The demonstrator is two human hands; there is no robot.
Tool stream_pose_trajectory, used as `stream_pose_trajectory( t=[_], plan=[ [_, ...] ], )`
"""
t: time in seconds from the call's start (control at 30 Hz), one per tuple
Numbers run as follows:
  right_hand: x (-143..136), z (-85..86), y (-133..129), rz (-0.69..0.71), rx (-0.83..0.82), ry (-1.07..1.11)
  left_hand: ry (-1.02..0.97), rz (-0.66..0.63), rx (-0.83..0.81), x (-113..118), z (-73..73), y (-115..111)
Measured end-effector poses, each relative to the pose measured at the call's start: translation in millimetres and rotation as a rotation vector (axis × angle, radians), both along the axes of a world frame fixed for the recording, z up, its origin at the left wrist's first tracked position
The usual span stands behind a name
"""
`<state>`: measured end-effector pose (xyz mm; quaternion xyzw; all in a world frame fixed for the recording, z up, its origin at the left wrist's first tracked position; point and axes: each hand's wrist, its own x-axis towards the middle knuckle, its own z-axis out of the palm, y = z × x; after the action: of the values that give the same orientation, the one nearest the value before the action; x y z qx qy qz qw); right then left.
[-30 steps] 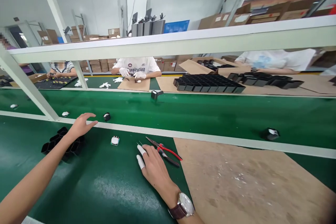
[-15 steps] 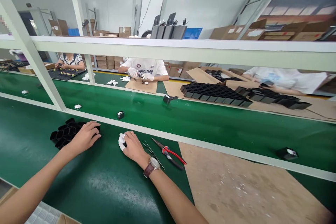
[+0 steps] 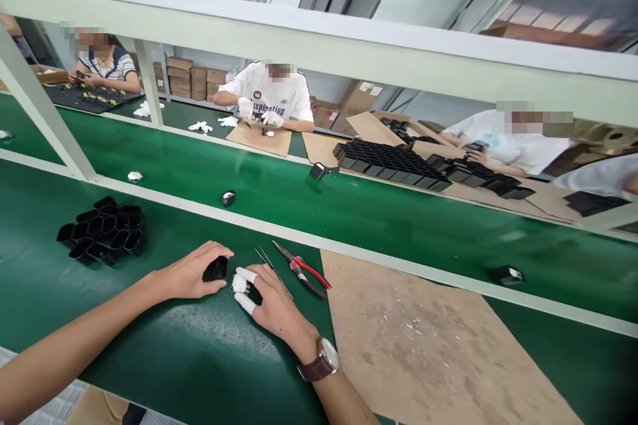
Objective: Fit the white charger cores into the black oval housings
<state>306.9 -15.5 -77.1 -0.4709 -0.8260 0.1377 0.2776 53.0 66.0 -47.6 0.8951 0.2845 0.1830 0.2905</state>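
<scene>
Currently, the left hand [image 3: 197,273] grips a black cup [image 3: 219,269] between thumb and fingers, just beside the white part [image 3: 240,283], which the right hand [image 3: 273,297] pinches in two white-capped fingertips. Tweezers [image 3: 276,273] and pliers [image 3: 302,271] lie near the right hand; clustered cups [image 3: 102,229] stand on the green bench [image 3: 164,352], beyond the left forearm.

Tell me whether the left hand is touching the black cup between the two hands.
Touching: the head view shows the left hand with its thumb and fingers around the black cup.
</scene>
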Motion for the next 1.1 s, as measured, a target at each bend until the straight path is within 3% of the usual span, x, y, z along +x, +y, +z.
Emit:
stream_pose_trajectory(
  t=[0.1,0.27,0.37,0.43,0.57,0.8,0.93,1.1],
  plan=[
    [-1,0.4,-6,-0.091,0.013,-0.029,0.009,0.055,-0.047,-7,-10.9,-4],
    [3,7.7,-12,0.093,-0.093,0.067,0.027,0.082,-0.099,-14,-12.7,-7],
    [5,7.0,-13,-0.022,-0.092,0.024,0.053,0.080,-0.127,-12,-9.8,-5],
    [8,7.0,-14,-0.075,-0.082,-0.006,0.063,0.079,-0.130,-12,-9.4,-4],
    [16,6.7,-17,0.021,0.000,-0.066,0.046,0.071,-0.114,-13,-11.3,-2],
    [15,-14.8,-15,0.041,0.208,-0.201,0.044,0.056,-0.103,-15,-13.0,-2],
    [10,-15.3,-14,-0.032,0.172,-0.178,0.033,0.052,-0.087,-15,-14.8,-3],
    [10,-10.4,-11,-0.022,0.128,-0.073,0.003,0.050,-0.090,-15,-14.2,-4]
  ],
)
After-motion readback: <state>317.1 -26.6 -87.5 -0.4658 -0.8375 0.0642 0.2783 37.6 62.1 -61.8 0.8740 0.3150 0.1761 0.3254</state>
